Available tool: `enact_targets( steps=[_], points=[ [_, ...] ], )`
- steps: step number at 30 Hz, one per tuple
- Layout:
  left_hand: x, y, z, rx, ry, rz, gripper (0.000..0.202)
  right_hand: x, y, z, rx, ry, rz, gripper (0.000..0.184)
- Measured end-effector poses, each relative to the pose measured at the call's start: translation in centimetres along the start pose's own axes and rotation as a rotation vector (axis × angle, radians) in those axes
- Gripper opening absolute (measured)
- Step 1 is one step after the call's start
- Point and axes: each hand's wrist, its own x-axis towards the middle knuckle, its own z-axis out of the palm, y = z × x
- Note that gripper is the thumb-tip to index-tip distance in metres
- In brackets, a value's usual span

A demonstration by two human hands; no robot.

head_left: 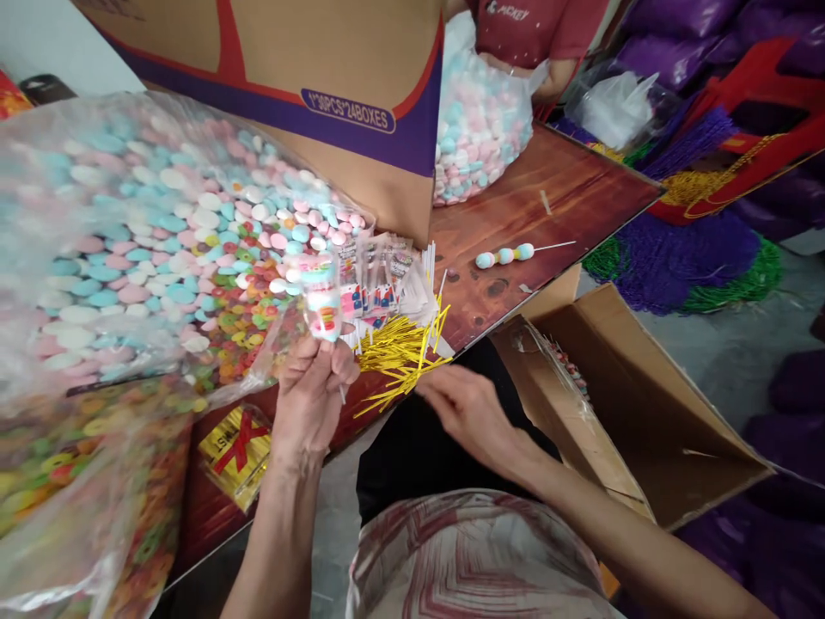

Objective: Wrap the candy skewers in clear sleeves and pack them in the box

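My left hand (pixel 315 378) is closed around the stick of a marshmallow skewer (pixel 322 297), which stands upright inside a clear printed wrapper. The stick's lower end pokes out below my fingers. My right hand (pixel 467 413) is at the near edge of a heap of yellow twist ties (pixel 396 348), its thumb and fingers pinched on the end of a tie. Behind the heap lie printed clear wrappers (pixel 380 275) and white sticks (pixel 430 266). A bare marshmallow skewer (pixel 506 255) rests on the table to the right.
A big bag of pastel marshmallows (pixel 142 232) spreads over the left, with gummy rings (pixel 248 322) beside it. A large carton (pixel 277 77) stands behind. Another person (pixel 534 34) is across the table (pixel 496 301) at a second marshmallow bag (pixel 480 120). An open carton (pixel 650 387) sits at right.
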Motion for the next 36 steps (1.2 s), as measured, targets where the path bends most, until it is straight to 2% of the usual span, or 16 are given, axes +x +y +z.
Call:
enact_targets(
  steps=[1, 3, 6, 9, 13, 15, 17, 21, 23, 25, 27, 31, 33, 36],
  points=[
    [0.2, -0.3, -0.1, 0.002, -0.002, -0.026, 0.017, 0.4, 0.6, -0.7, -0.126, 0.048, -0.015, 0.024],
    [0.4, -1.1, 0.0, -0.001, -0.016, -0.078, 0.020, 1.5, 1.3, -1.9, -0.339, 0.057, -0.034, 0.019],
    [0.7, -2.4, 0.5, 0.003, -0.037, -0.118, 0.024, 3.1, 1.8, -2.8, -0.543, -0.075, -0.078, 0.016],
    [1.0, -2.8, 1.0, -0.009, -0.031, -0.107, 0.027, 4.2, 1.9, -2.7, -0.676, -0.183, -0.175, 0.020],
    [1.6, -2.9, 1.3, 0.001, 0.013, -0.120, 0.033, 4.6, 2.6, -2.2, -0.733, -0.228, -0.297, 0.019],
    [1.8, -3.1, 1.4, 0.010, 0.030, -0.125, 0.033, 4.6, 3.0, -2.3, -0.675, -0.192, -0.270, 0.018],
    [2.0, -3.4, 1.5, 0.013, 0.043, -0.125, 0.032, 4.6, 3.3, -2.5, -0.547, -0.096, -0.168, 0.016],
    [2.2, -4.5, 2.1, 0.071, 0.063, -0.109, 0.025, 4.7, 2.6, -2.9, -0.025, 0.146, 0.042, 0.017],
    [2.3, -5.0, 2.6, 0.134, 0.061, -0.092, 0.021, 4.6, 1.9, -2.6, 0.267, 0.161, 0.055, 0.017],
    [2.3, -5.6, 3.2, 0.176, 0.061, -0.062, 0.016, 4.6, 1.2, -1.9, 0.439, 0.127, 0.052, 0.016],
    [2.2, -6.0, 3.7, 0.194, 0.057, -0.024, 0.014, 4.7, 0.8, -0.8, 0.511, 0.122, 0.076, 0.015],
    [1.8, -6.6, 4.2, 0.227, 0.029, 0.021, 0.013, 5.0, 0.9, 0.6, 0.650, 0.231, 0.208, 0.022],
    [1.6, -6.7, 4.3, 0.221, -0.002, 0.006, 0.010, 5.3, 1.1, 0.6, 0.693, 0.273, 0.260, 0.025],
    [1.5, -6.5, 4.3, 0.179, -0.044, -0.019, 0.008, 5.5, 1.3, 0.1, 0.702, 0.261, 0.297, 0.027]
  ],
)
